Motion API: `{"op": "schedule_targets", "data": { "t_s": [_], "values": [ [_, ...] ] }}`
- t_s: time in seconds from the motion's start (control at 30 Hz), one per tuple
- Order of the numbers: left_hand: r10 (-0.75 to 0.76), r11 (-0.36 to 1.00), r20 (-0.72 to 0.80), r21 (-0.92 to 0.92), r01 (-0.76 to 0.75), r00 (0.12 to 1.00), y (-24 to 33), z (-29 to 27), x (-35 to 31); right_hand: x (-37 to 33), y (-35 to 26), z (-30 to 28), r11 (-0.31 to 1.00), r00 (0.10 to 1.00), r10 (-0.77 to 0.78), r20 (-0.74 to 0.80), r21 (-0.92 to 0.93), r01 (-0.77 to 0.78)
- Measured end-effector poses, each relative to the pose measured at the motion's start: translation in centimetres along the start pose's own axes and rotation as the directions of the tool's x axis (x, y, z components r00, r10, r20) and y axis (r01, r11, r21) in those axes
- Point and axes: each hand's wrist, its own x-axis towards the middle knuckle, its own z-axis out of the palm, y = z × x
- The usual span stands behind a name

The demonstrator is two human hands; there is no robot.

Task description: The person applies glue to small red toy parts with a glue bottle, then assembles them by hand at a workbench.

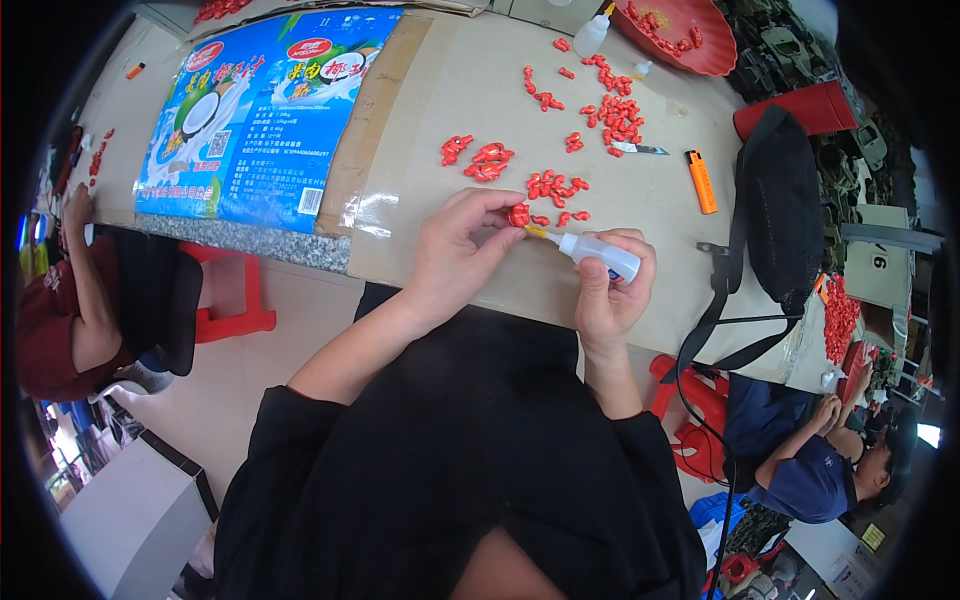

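Just inside the near edge of the table (pixel 640 200), the left hand (pixel 468 240) has its thumb and fingers pinched on a red piece (pixel 518 215). The piece lies at the fingertips, on the side facing the right hand (pixel 612 290). That hand is wrapped around a white bottle (pixel 605 258), tilted so that its yellow nozzle (pixel 542 233) points left at the piece; I cannot tell whether the tip touches it.

Just beyond the left fingertips, a loose group of small red parts (pixel 555 186) lies on the table. A little farther from the near edge, to the left, sit larger red clusters (pixel 488 161). On the left part of the table, a blue printed sheet (pixel 260 120) reaches almost to the near edge.

Toward the right edge, a black bag (pixel 788 200) lies with its strap hanging over the near edge. Left of it is an orange lighter (pixel 702 182), well apart from the right hand. Farther in, a knife (pixel 640 149) lies beside a red heap (pixel 620 118). Near the far right corner, a red tube (pixel 795 108) lies behind the bag. By the far edge, a second bottle (pixel 593 36) stands beside a red tray (pixel 700 58) holding more red parts.
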Motion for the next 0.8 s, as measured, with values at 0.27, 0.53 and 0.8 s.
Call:
{"op": "schedule_targets", "data": {
  "t_s": [0.27, 0.53, 0.8],
  "values": [
    [0.009, 1.000, -0.005, 0.012, -0.009, 1.000, -0.26, 0.04, 0.15, 0.09, 0.14, 0.31, 0.999, 0.999, -0.033, -0.022, -0.023, 0.032],
    [0.035, 0.999, -0.042, 0.012, -0.034, 0.999, -0.38, 0.22, 0.19, 0.11, 0.19, 0.46, 0.998, 0.998, -0.055, -0.043, -0.025, 0.054],
    [0.076, 0.997, -0.067, 0.014, -0.075, 0.995, -0.55, 0.26, 0.26, 0.16, 0.09, 0.55, 0.996, 0.997, -0.072, -0.029, -0.048, 0.071]
  ]
}}
